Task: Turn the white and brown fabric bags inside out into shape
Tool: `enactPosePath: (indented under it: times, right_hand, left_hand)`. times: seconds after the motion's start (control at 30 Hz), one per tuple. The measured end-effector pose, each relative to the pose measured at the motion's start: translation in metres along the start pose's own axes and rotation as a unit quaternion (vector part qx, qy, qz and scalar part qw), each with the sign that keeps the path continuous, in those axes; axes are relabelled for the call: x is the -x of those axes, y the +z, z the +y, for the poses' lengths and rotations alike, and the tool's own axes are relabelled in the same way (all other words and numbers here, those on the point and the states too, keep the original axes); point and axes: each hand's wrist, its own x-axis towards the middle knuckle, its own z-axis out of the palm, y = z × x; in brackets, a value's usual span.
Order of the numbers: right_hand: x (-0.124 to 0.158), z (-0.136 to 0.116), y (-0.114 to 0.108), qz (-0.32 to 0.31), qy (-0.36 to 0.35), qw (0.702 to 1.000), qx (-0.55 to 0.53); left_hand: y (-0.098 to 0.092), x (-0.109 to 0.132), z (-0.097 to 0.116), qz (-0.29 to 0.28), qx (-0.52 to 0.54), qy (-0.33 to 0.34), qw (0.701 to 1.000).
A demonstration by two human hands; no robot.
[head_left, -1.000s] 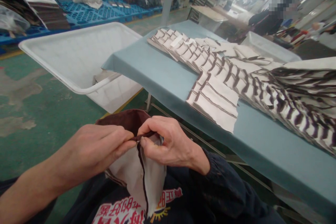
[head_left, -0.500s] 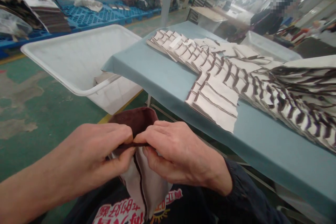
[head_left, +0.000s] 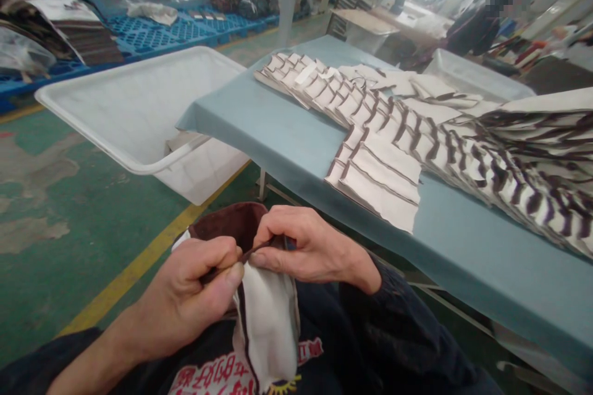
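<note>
Close to my body I hold up a sewn fabric piece [head_left: 271, 321], white on the outer face with dark brown inside and dark seam lines. My left hand [head_left: 199, 287] pinches its brown top edge between thumb and fingers. Right beside it, my right hand [head_left: 308, 247] grips the same edge, fingers curled and thumb pressed on the near side. Above the hands the brown inner side [head_left: 231, 222] forms an open loop. The white part hangs down over my dark printed top. Part of the edge is hidden under my fingers.
A blue-covered table [head_left: 287, 129] stands ahead to the right, bearing a long overlapping row of white pieces with brown edges [head_left: 389, 117]. At left is a white plastic bin [head_left: 139, 163]. Blue pallets [head_left: 152, 31] with goods lie behind; a person [head_left: 477, 24] is at far right.
Both hands still pinch the edge but have shifted and tilted, the right one higher. The fabric has turned, so its dark seam sits further left and more white shows.
</note>
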Motion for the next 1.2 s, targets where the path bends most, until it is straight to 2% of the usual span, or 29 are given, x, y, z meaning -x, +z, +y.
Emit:
enactPosePath:
  times: [0.13, 0.3, 0.43, 0.6, 0.7, 0.8, 0.9, 1.0, 1.07, 1.2]
  right_hand:
    - [0.001, 0.008, -0.001, 0.002, 0.055, 0.998, -0.032]
    - [-0.002, 0.01, -0.001, 0.011, 0.083, 0.995, -0.058]
    - [-0.004, 0.008, 0.0, 0.017, 0.089, 0.995, -0.051]
    - [-0.006, 0.008, -0.003, 0.022, 0.076, 0.997, -0.026]
    - [-0.004, 0.012, -0.01, 0.027, 0.115, 0.993, -0.013]
    - [0.001, 0.023, -0.019, 0.054, 0.186, 0.981, -0.03]
    - [0.008, 0.036, -0.024, 0.078, 0.231, 0.968, -0.055]
    - [0.011, 0.042, -0.024, 0.079, 0.243, 0.962, -0.097]
    - [0.013, 0.039, -0.022, 0.074, 0.24, 0.958, -0.139]
    - [0.011, 0.02, -0.017, 0.054, 0.217, 0.956, -0.19]
  left_hand:
    - [-0.005, 0.0, -0.015, -0.021, 0.041, -0.032, 0.998]
    - [-0.014, 0.002, -0.03, -0.038, 0.069, -0.068, 0.995]
    - [-0.02, -0.005, -0.028, -0.053, 0.096, -0.099, 0.989]
    - [-0.025, -0.018, -0.02, -0.087, 0.044, -0.058, 0.994]
    - [-0.036, -0.022, -0.024, -0.093, 0.027, -0.054, 0.994]
    - [-0.053, -0.03, -0.032, -0.104, 0.034, -0.109, 0.988]
    - [-0.067, -0.045, -0.038, -0.149, 0.044, -0.144, 0.977]
    - [-0.073, -0.056, -0.041, -0.179, 0.048, -0.143, 0.972]
    - [-0.074, -0.054, -0.042, -0.172, 0.028, -0.125, 0.977]
    - [-0.07, -0.034, -0.051, -0.13, -0.02, -0.105, 0.986]
